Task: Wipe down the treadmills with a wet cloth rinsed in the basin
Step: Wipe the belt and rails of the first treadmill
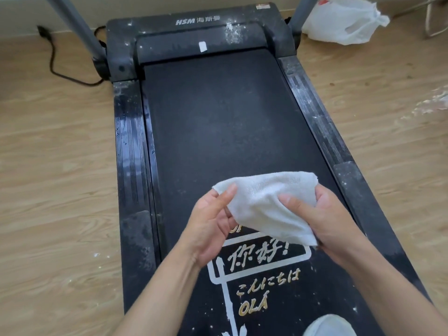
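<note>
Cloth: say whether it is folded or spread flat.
Loosely folded, not spread: the cloth lies doubled in layers, held by the left hand and right hand.

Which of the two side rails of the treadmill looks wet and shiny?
The left rail: it gleams with wet streaks, while the right rail is dull with white dust.

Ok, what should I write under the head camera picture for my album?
Above the dusty black treadmill, the left hand and right hand hold a white cloth.
</note>
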Motion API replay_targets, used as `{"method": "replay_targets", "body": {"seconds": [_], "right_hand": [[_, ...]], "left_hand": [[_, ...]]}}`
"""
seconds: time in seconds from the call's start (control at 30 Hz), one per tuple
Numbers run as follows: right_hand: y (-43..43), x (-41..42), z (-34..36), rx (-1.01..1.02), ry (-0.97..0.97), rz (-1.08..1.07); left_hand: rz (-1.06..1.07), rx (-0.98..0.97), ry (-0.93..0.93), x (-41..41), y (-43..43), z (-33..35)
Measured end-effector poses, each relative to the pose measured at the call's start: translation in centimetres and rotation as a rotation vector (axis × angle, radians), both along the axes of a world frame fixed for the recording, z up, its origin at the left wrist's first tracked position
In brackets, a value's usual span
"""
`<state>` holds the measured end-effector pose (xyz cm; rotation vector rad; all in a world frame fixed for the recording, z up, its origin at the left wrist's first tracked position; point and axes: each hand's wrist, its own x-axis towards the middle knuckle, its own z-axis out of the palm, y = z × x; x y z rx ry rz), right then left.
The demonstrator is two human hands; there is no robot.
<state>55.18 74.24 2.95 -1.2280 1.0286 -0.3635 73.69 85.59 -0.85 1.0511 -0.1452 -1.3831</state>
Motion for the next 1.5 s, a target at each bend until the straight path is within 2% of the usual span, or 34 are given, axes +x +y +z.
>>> {"method": "replay_targets", "body": {"seconds": [0.07,0.23,0.37,0.47,0.57,0.63,0.77,0.87,0.97,1.07,1.27,1.33,1.4,1.5], "right_hand": [[-0.1,-0.2,-0.5,-0.021,0.0,-0.036],[-0.3,-0.2,-1.3,-0.041,-0.072,-0.19],[-0.7,-0.4,-2.0,-0.017,-0.142,-0.312],[-1.0,-0.4,-2.3,0.064,-0.202,-0.383],[-1.3,-0.5,-2.6,0.163,-0.21,-0.44],[-1.6,-0.8,-2.7,0.166,-0.17,-0.433],[-2.0,-0.9,-2.5,-0.006,-0.048,-0.393],[-2.8,-1.3,-2.0,-0.17,0.04,-0.365],[-3.6,-1.8,-1.6,-0.244,0.032,-0.252],[-3.9,-2.1,-1.3,-0.307,0.042,-0.167],[-4.0,-2.0,0.1,-0.491,0.042,-0.172],[-3.8,-1.9,0.6,-0.595,0.087,-0.157],[-3.7,-1.7,1.1,-0.703,0.144,-0.127],[-2.9,-1.1,1.8,-0.715,0.107,-0.137]], "left_hand": [[-0.095,0.015,-0.1,0.3,-0.2,0.3],[-0.083,0.124,-0.314,1.4,-0.8,0.2],[-0.192,0.288,-0.629,4.3,-1.0,-0.1],[-0.27,0.294,-0.571,5.8,-0.9,0.7],[-0.131,0.39,-0.629,6.8,-0.7,0.7],[-0.065,0.368,-0.671,7.0,-0.5,0.9],[-0.13,0.187,-0.757,6.9,-0.5,1.7],[-0.179,0.173,-0.803,7.1,-0.3,2.4],[-0.234,0.21,-0.975,7.5,-0.1,2.9],[-0.181,0.212,-1.157,8.0,-0.3,2.9],[-0.133,0.052,-1.378,9.1,-0.4,3.7],[-0.149,0.002,-1.366,9.4,-0.3,4.0],[-0.19,-0.064,-1.212,9.5,0.1,4.5],[-0.188,-0.102,-0.95,9.2,0.3,5.0]]}}
